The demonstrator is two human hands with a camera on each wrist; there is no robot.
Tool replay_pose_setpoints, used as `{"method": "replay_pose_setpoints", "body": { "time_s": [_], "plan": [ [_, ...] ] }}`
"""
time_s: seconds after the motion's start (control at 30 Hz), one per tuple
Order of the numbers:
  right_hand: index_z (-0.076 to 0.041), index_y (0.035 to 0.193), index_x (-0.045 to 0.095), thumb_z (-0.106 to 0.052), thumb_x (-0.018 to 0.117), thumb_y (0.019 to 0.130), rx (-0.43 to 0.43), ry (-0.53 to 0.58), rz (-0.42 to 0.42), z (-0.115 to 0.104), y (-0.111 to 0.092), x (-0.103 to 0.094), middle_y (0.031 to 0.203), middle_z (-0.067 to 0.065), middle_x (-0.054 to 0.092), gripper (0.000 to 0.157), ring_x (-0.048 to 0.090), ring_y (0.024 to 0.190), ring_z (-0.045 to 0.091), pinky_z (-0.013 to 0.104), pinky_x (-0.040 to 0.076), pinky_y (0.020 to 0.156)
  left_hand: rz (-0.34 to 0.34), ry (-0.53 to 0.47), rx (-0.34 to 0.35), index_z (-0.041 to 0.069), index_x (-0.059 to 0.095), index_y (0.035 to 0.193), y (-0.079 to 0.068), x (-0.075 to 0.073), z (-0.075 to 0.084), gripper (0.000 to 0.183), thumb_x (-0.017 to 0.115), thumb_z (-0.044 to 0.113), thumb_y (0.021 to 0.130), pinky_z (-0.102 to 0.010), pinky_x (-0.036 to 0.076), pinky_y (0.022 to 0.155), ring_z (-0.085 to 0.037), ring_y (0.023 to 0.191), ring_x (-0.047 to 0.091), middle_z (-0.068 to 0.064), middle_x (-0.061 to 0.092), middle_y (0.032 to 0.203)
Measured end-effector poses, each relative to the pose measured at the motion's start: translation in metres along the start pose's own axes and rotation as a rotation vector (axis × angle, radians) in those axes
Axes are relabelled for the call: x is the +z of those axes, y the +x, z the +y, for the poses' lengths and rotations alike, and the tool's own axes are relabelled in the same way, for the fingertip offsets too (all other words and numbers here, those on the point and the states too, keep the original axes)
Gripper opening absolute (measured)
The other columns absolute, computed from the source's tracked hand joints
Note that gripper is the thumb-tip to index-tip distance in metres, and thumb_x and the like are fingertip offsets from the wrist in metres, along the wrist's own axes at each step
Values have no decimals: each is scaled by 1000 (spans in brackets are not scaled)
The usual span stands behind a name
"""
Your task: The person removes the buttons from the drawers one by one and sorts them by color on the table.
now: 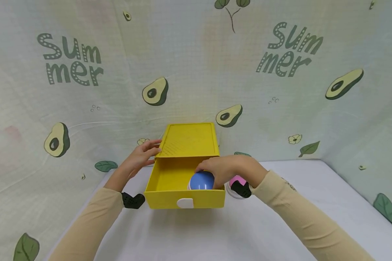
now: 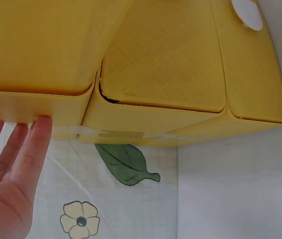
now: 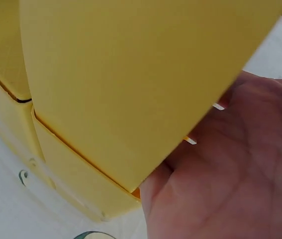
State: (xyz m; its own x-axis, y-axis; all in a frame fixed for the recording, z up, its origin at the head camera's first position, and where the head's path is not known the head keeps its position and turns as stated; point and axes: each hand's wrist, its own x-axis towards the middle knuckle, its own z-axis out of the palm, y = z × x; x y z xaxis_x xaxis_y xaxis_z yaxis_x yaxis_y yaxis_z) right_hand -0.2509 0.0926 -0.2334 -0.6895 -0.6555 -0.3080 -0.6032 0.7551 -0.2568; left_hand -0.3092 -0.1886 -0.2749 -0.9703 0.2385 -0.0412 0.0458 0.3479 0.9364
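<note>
Cloth [image 1: 189,54] backs our table [image 1: 313,181], whose wider room lies right of the box [image 1: 191,139]. The drawer [image 1: 161,200] juts toward us. Our left hand [image 1: 143,154], fingers extended, touches the box's side; our right hand [image 1: 223,168] grips a blue dome [image 1: 201,180] inside the drawer.

The drawer [image 1: 209,199] holds 1 round object [image 1: 200,181] front right; behind the drawer stands the cabinet [image 1: 191,139], right of the drawer a half-hidden object [image 1: 237,179].

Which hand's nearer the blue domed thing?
Right. The right hand has its fingers around the blue domed thing in the open yellow drawer; the left hand is farther off, at the yellow cabinet's left side.
</note>
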Motion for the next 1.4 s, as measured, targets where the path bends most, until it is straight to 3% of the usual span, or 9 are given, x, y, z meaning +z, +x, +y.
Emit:
{"method": "replay_pose_setpoints", "body": {
  "time_s": [0.27, 0.4, 0.67, 0.9, 1.1, 1.4],
  "plan": [
    [-20, 131, 46, -20, 73, 78, -34, 60, 1, 4, 0, 0, 122, -1, 55, 60, 51, 105, 15, 34, 48, 94, -2, 11, 0, 14, 28, 145, -1, 0, 0, 56, 49, 30, 96, -54, 31, 107, -34, 133, 35, -13, 31, 148],
    [-21, 132, 44, -26, 75, 77, -35, 91, 23, 6, 0, 1, 122, 0, 54, 63, 51, 105, 17, 36, 48, 94, -3, 14, 1, 14, 28, 145, -1, 0, 1, 57, 50, 30, 95, -54, 32, 107, -34, 133, 35, -14, 31, 148],
    [-20, 132, 43, -24, 75, 77, -87, 133, 82, 8, -2, 3, 125, 2, 52, 63, 49, 110, 19, 38, 48, 95, 7, 10, 0, 14, 29, 145, -1, 1, 2, 56, 49, 29, 96, -54, 32, 107, -35, 132, 36, -14, 31, 148],
    [-16, 131, 42, -17, 74, 76, -150, 216, 163, 10, -3, 5, 124, 0, 49, 64, 48, 111, 17, 34, 47, 95, 3, 16, -3, 15, 29, 145, 0, 1, 0, 55, 49, 30, 96, -54, 32, 107, -35, 133, 35, -14, 31, 148],
    [-14, 133, 42, -19, 75, 76, -208, 268, 224, 12, -7, 8, 127, 2, 47, 66, 46, 114, 20, 39, 48, 94, 4, 18, -10, 15, 28, 146, -1, 1, -1, 56, 49, 30, 96, -55, 31, 107, -35, 133, 34, -14, 30, 148],
    [-20, 135, 41, -32, 79, 71, -246, 323, 358, 14, -22, 2, 129, 3, 43, 75, 45, 115, 20, 36, 49, 92, -1, 18, -19, 16, 28, 146, 0, 2, 1, 58, 50, 31, 95, -55, 31, 107, -35, 133, 34, -14, 29, 149]
  ]
}}
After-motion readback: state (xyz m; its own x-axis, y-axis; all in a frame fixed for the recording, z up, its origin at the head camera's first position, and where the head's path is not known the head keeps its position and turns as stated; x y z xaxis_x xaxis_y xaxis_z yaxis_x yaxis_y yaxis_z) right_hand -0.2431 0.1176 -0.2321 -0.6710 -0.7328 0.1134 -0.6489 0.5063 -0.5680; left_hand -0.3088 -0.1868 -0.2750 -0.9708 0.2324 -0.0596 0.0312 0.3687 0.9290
